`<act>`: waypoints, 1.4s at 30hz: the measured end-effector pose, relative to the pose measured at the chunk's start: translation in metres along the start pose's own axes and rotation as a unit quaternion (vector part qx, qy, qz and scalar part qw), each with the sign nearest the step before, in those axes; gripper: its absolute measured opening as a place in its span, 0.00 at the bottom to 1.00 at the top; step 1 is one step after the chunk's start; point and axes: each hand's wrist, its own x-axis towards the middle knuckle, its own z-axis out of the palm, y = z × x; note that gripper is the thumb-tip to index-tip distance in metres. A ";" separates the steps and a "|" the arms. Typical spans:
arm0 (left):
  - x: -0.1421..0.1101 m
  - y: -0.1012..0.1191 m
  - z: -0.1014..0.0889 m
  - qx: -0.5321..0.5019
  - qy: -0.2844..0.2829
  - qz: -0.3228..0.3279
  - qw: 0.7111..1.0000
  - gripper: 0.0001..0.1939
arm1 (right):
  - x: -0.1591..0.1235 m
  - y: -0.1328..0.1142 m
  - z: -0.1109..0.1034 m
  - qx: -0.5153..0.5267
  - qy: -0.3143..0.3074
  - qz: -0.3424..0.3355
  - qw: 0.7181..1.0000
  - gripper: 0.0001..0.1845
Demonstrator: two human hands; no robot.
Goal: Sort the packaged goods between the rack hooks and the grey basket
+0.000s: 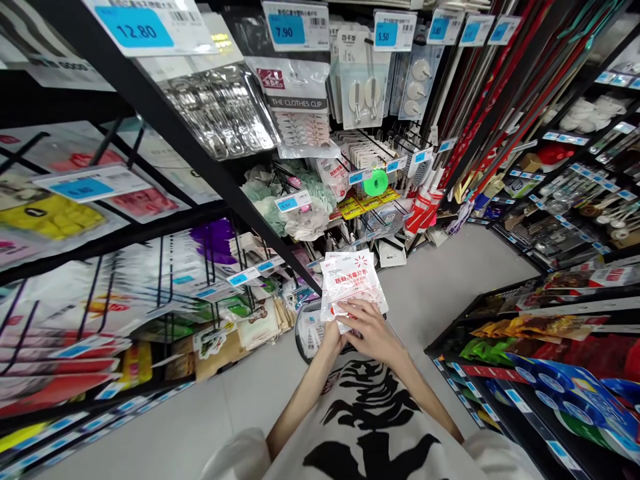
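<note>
White plastic packets of mothproof tablets [357, 273] with red Chinese print are in front of my body, at least two in a loose stack. My left hand [331, 339] grips the bottom edge of the stack, its fingers partly hidden behind the packets. Across the lower front of the top packet lies my right hand [369, 328], fingers bent over the plastic and its thumb near my left hand. Below and behind the hands is a dark-rimmed basket [299, 337] with white packages in it.
Pegboard shelving ahead holds a clothes clip pack [301, 103], bath puffs [305, 223], a green roll [375, 182] and red tubes [423, 208]. Hanging packs [150, 287] line the left side. A low black shelf [505, 373] with packaged goods stands at right. Grey floor [450, 267] runs between.
</note>
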 end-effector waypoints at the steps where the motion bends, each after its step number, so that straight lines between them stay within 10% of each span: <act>1: -0.002 0.001 -0.002 -0.004 0.012 0.007 1.000 0.36 | -0.003 0.001 -0.003 0.022 0.014 -0.009 1.000 0.24; 6: -0.010 0.009 0.002 -0.040 0.030 0.025 0.998 0.37 | -0.015 0.017 -0.010 0.065 0.225 0.144 0.961 0.29; 12: -0.011 0.002 0.005 -0.039 0.041 0.002 0.998 0.38 | -0.025 0.043 -0.007 0.249 0.219 0.326 0.885 0.34; 17: -0.015 0.013 0.009 -0.104 0.069 0.036 0.992 0.38 | -0.036 0.047 -0.013 0.401 0.227 0.324 0.826 0.19; 25: -0.021 0.029 0.003 -0.104 0.094 0.057 0.989 0.28 | -0.048 0.064 -0.023 0.404 0.491 0.277 0.720 0.23; 42: -0.027 0.022 0.004 -0.062 0.091 0.040 0.993 0.30 | -0.057 0.059 -0.039 0.412 0.512 0.258 0.708 0.25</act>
